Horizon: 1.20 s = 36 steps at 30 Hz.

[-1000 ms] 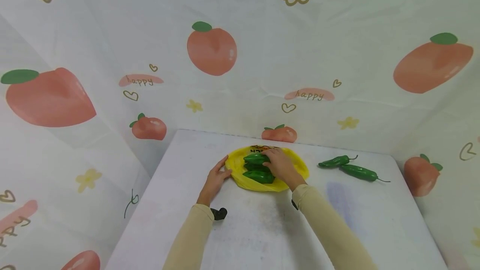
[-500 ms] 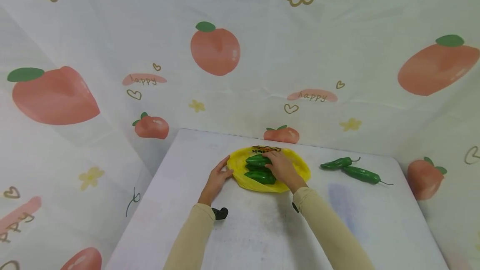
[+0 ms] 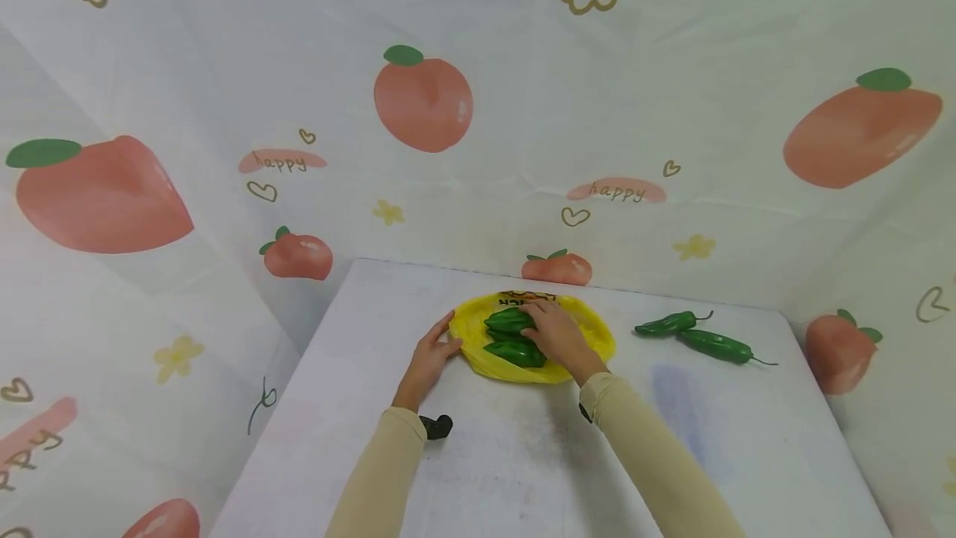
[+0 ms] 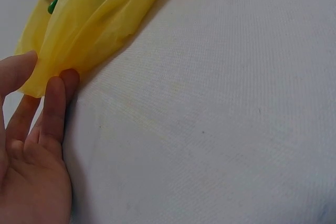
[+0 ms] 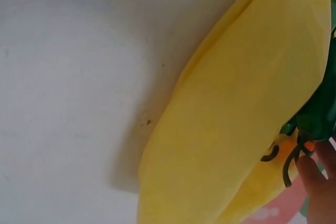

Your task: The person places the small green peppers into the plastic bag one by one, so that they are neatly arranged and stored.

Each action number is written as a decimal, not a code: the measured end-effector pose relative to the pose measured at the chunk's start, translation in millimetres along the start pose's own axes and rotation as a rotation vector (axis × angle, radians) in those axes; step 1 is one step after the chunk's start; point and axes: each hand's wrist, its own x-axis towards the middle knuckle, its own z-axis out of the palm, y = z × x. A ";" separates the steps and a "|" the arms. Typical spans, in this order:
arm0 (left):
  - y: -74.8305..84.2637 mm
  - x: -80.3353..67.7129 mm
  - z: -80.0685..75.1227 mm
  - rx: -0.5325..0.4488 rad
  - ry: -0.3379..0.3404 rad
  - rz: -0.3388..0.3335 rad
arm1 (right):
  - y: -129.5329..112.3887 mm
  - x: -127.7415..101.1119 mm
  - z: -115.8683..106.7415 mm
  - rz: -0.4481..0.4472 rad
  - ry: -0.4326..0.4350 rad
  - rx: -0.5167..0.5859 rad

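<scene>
- Nearest, beige sleeves [image 3: 381, 467] reach across the white table [image 3: 493, 471]; a black piece [image 3: 439, 427] juts out by the left wrist
- Left hand [image 3: 427, 359] pinches the left rim of the yellow bag [image 3: 493, 369] between thumb and fingers
- Inside the bag, the lower pepper [image 3: 515, 352] lies just nearer than the upper pepper [image 3: 508, 321], long axes roughly left to right, tips toward the left hand
- Right hand [image 3: 558, 337], the nearer one, holds the upper pepper by its right end, thumb and fingertips about it; how firmly, I cannot tell
- Against the earlier head frames, the upper pepper sits closer to the lower
- Well right, two loose peppers [image 3: 714, 345] touch or nearly so
</scene>
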 end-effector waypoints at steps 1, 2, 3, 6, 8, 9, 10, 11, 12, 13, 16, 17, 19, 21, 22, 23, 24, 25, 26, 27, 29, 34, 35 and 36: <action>0.0 0.0 0.0 -0.003 0.000 0.000 | 0.0 -0.2 -0.2 -0.003 0.005 -0.012; -0.2 0.0 0.1 -0.006 -0.001 -0.001 | -0.1 -0.5 -0.7 -0.004 0.010 -0.018; -0.1 0.0 0.2 -0.011 -0.002 -0.002 | 0.1 -0.8 -1.1 -0.005 0.013 -0.030; -0.1 -0.1 0.6 -0.012 -0.004 -0.004 | 0.5 -1.2 -2.3 -0.008 0.024 -0.070; -0.3 0.0 0.7 -0.008 -0.002 -0.006 | 0.3 -1.9 -3.9 -0.014 0.033 -0.094; -0.5 0.2 0.7 -0.006 0.000 -0.006 | 0.1 -2.1 -4.6 -0.015 0.035 -0.108; -0.7 0.5 0.7 -0.004 0.001 -0.007 | -0.4 -2.6 -5.6 -0.017 0.038 -0.116; -1.0 0.6 0.7 -0.002 0.002 -0.007 | -1.0 -3.1 -6.6 -0.015 0.038 -0.125; -1.2 1.0 0.7 -0.001 0.003 -0.006 | -1.4 -3.6 -7.6 -0.007 0.033 -0.133; -1.4 1.2 0.7 0.000 0.002 -0.004 | -2.0 -4.3 -8.6 0.000 0.027 -0.138; -1.8 1.2 0.8 0.007 -0.003 0.003 | -3.3 -6.0 -11.4 0.038 0.001 -0.140; -1.8 1.0 0.8 0.007 -0.004 0.004 | -3.3 -6.4 -12.0 0.051 -0.007 -0.146; -1.8 0.5 0.7 0.006 -0.003 0.003 | -2.9 -7.4 -13.3 0.072 -0.018 -0.152; -1.8 -0.1 0.6 0.005 -0.003 0.006 | -2.3 -8.3 -14.7 0.094 -0.026 -0.160; -1.9 -0.1 0.5 0.002 -0.003 0.004 | -1.8 -8.7 -15.3 0.102 -0.028 -0.167; -1.9 -0.3 0.4 0.000 -0.004 0.004 | -1.3 -9.2 -16.0 0.113 -0.033 -0.168; -1.7 -0.8 0.3 0.001 -0.005 0.003 | -1.0 -9.7 -16.9 0.122 -0.036 -0.164; -1.3 -1.4 0.2 -0.001 -0.006 0.004 | -0.4 -10.1 -17.7 0.133 -0.039 -0.164; -1.0 -1.9 0.1 -0.001 -0.008 0.006 | 0.1 -10.6 -18.4 0.142 -0.041 -0.162; -0.6 -2.2 0.1 0.000 -0.009 0.009 | 1.1 -11.0 -18.8 0.150 -0.044 -0.162; 0.2 -2.8 0.0 0.002 -0.008 0.010 | 2.8 -12.1 -20.4 0.161 -0.045 -0.156; 0.5 -2.0 0.0 0.001 -0.003 0.000 | 11.1 -14.4 -21.6 0.185 -0.072 -0.197; 0.5 -1.8 0.0 0.002 -0.002 -0.001 | 13.0 -14.8 -22.2 0.189 -0.075 -0.204; 0.6 -1.8 -0.1 0.005 -0.002 0.000 | 14.8 -15.0 -22.9 0.193 -0.079 -0.209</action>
